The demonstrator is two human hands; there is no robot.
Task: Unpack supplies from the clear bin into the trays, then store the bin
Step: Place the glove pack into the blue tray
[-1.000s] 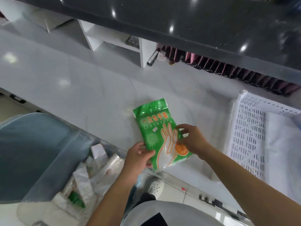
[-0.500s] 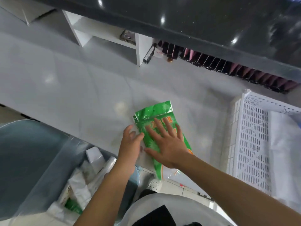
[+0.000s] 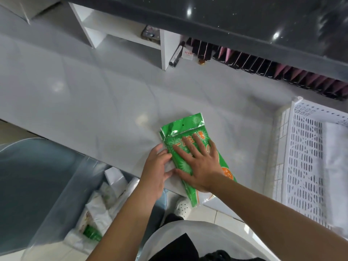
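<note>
A green packet of disposable gloves (image 3: 185, 129) lies on the white counter (image 3: 113, 110) near its front edge, its lower end hanging past the edge. My right hand (image 3: 199, 164) presses flat on the packet with fingers spread. My left hand (image 3: 157, 166) rests against the packet's left side, fingers touching its edge. The clear bin (image 3: 56, 185) stands low at the left, holding white wrapped supplies (image 3: 99, 208) and a small green item (image 3: 92, 232). A white perforated tray (image 3: 305, 166) sits on the counter at the right.
A dark upper countertop (image 3: 244, 19) overhangs the back. Beneath it are white cubby shelves (image 3: 120, 34) with a phone (image 3: 150, 33), and a row of dark and pink upright packets (image 3: 263, 66). A white cloth (image 3: 337, 157) lies in the tray. My white shoe (image 3: 182, 206) shows below.
My right hand went from pinching the packet's edge to pressing flat on top of it. The packet now lies flat on the counter, shifted slightly right; my left hand slid to its left side.
</note>
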